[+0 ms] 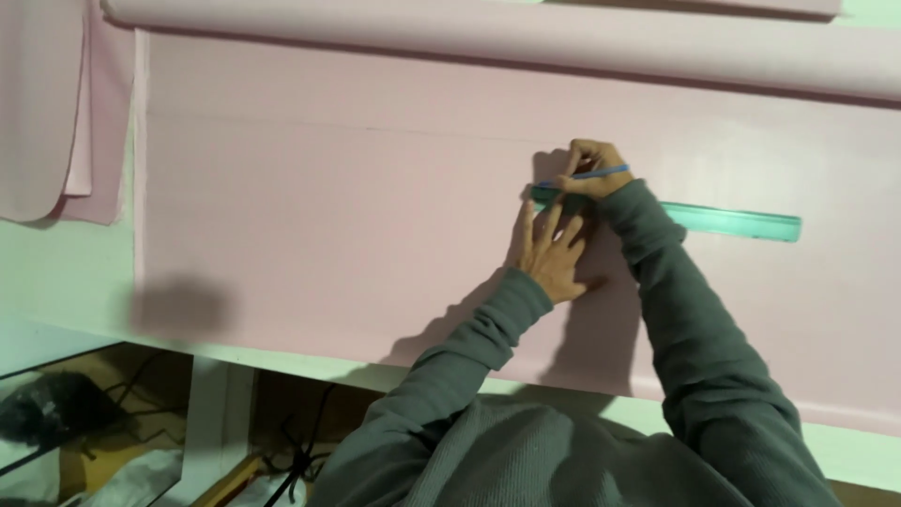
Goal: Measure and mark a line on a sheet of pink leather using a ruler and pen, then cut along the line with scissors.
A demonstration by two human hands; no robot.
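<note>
Left hand [552, 252] presses a green ruler [699, 218] flat on pink fabric [328, 216] to steady it, while the right hand [593, 169] grips a blue pencil [601, 173] along its edge.

The right hand [593, 169] and sleeve hide the green ruler's [732, 221] middle stretch.
</note>
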